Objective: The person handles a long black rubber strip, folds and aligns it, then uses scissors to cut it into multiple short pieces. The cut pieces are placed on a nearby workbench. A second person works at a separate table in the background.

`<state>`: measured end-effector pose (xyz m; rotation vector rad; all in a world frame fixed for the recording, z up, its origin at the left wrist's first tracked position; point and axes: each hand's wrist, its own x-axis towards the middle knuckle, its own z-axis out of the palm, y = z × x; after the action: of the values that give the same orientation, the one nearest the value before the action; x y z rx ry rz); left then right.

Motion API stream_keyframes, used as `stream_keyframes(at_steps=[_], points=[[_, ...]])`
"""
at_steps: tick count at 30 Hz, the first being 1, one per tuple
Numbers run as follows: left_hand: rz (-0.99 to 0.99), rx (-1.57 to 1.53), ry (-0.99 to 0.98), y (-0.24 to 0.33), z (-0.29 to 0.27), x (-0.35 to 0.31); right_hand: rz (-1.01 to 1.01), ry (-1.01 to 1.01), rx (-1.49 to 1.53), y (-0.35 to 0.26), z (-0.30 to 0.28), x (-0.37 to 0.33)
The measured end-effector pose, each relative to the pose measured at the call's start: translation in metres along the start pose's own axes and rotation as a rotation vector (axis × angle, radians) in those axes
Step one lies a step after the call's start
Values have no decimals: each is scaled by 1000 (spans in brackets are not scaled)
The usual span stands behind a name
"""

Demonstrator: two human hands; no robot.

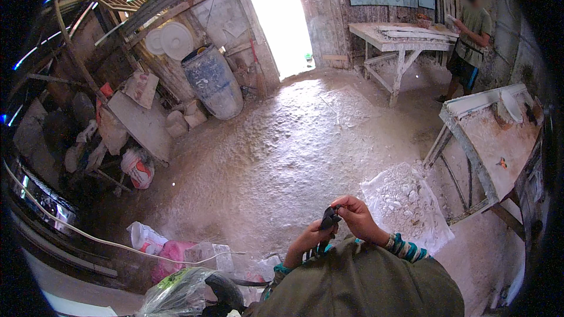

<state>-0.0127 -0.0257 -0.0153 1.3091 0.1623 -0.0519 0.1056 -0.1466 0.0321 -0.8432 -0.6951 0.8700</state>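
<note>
Close in front of my body, both hands are at a small black object [330, 217] whose kind I cannot make out. My left hand [312, 238] is closed around its lower part. From the right, my right hand [358, 219] pinches its upper edge between thumb and fingertips. Striped teal cuffs [406, 249] show at my wrists, and a dark olive garment [364, 282] covers my front. Right of my hands, a white sheet [432, 232] lies on the floor under a heap of pale broken chunks [400, 199].
A worktable [499, 158] stands at right; behind it a person [470, 35] is beside another table [393, 38]. A blue barrel [212, 82] leans left of the bright doorway [279, 17]. Bags [170, 258] and a pale cable [117, 242] lie lower left on the dusty floor [264, 158].
</note>
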Motion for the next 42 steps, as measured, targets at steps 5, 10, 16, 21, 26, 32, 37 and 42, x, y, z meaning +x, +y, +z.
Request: stream_keyframes(at_steps=[5, 10, 16, 21, 26, 32, 37, 42], points=[[-39, 8, -9, 6, 2, -1, -10, -1, -8, 8, -8, 0], [-14, 43, -19, 16, 9, -3, -72, -32, 58, 8, -7, 1], [0, 73, -46, 7, 4, 0, 73, -34, 160, 2, -7, -2], [-32, 8, 31, 8, 10, -1, -44, -72, -33, 5, -8, 2], [9, -63, 64, 2, 7, 2, -107, -129, -82, 10, -11, 7], [123, -125, 363, 3, 12, 5, 56, -158, -53, 2, -3, 7], [353, -157, 485, 22, 20, 1, 215, -271, -127, 10, -3, 8], [170, 117, 417, 11, 3, -4, 342, -465, -357, 18, 1, 6]])
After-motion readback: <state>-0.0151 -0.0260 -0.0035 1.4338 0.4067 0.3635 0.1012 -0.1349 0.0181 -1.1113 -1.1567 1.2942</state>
